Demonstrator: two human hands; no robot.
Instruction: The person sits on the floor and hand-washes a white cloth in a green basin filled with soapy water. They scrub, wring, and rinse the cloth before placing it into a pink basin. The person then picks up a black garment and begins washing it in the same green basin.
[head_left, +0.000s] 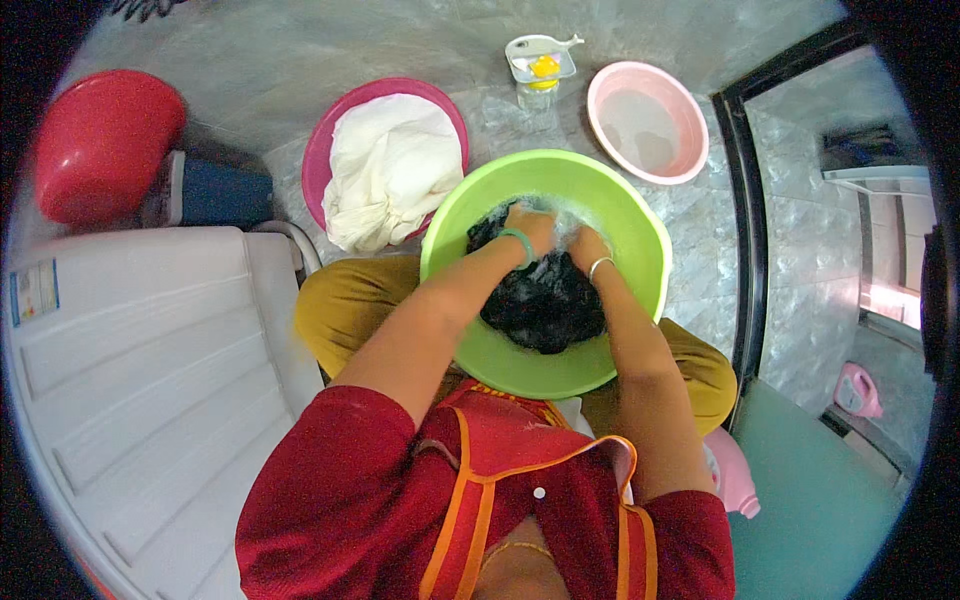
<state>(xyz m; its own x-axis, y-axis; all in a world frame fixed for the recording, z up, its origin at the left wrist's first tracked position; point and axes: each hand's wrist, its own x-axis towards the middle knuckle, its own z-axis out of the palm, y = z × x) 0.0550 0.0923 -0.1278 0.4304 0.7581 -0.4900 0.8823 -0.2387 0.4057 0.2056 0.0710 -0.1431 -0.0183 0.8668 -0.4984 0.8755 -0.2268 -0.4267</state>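
Observation:
A large lime-green plastic basin (540, 375) stands between my knees, with a wad of wet black cloth (551, 304) in it. Foamy water (564, 215) shows around the cloth's far side. My left hand (531, 227), with a green bangle at the wrist, is curled on the cloth near the far side of the basin. Just right of it, my right hand (589, 247), wearing a silver-coloured bracelet, grips the cloth's right part. The fingertips of both hands are partly hidden by cloth and suds.
White cloth (394, 165) fills a magenta basin (316, 161) at the far left. A pink basin (645, 127) holds cloudy water. A soap dish (521, 71) sits on a jar (536, 96). A white ribbed appliance (150, 390) flanks my left; a black door frame (746, 247) and pink jug (731, 472) flank my right.

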